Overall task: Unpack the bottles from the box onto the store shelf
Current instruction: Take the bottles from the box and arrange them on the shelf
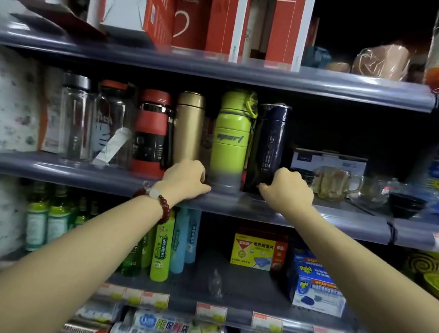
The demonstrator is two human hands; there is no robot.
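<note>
Now both hands (185, 176) (289, 188) curl beside the green bottle (230, 140) on the shelf (79, 174).

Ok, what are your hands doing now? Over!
Left hand curled at the green bottle's base. Right hand curled at the dark bottle's base. Both bottles upright on the middle shelf. Glass mugs crowd the right.

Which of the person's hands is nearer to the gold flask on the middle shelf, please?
Left. The left hand is at the base of the gold flask, beside the green bottle. The right hand is farther right, at the foot of the dark blue bottle.
</note>
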